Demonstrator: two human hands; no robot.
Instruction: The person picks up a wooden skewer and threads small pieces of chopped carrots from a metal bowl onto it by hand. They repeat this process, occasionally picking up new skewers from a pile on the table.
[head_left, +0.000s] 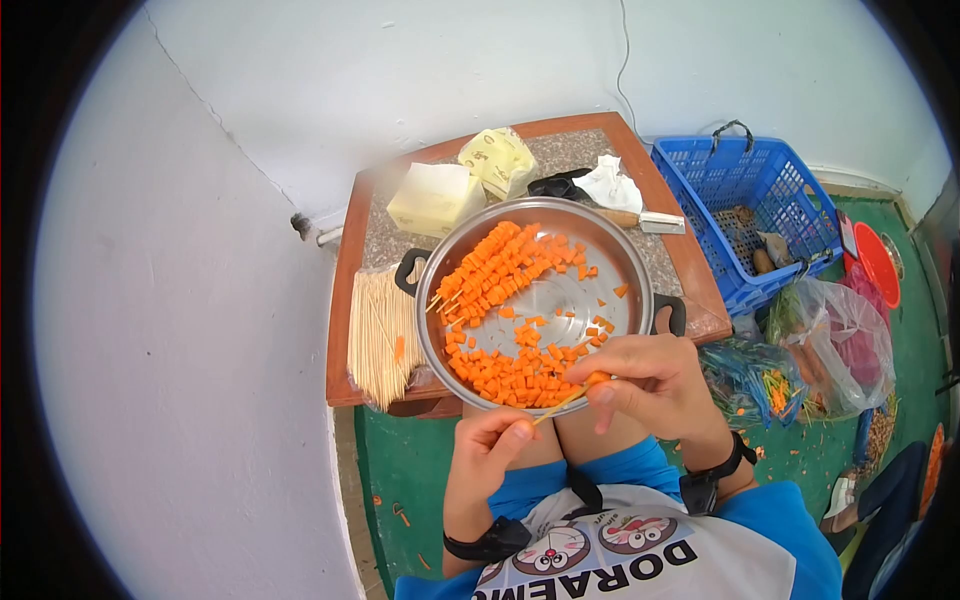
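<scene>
Our two hands work close together above the pan's near rim. With the left hand (490,455) we pinch one end of a thin skewer (558,407) between thumb and fingertips, apparently to steady it; the right hand (655,390) closes thumb and fingers about a carrot piece (598,378) at the other end. Whether that piece is pierced through, we cannot tell.

The pan (615,260) reaches past the near edge of the table (706,300), over our lap, probably to spare us reaching. Inside, loose carrot cubes (515,378) lie on the near side, closest to our fingers, while loaded skewers (490,265) are heaped at the far left, likely to keep the two apart. A bundle of bare skewers (380,335) sits by the table's near left corner, seemingly placed for the left hand. Toward the right edge, a wooden-handled tool (660,222) lies beyond the pan.
</scene>
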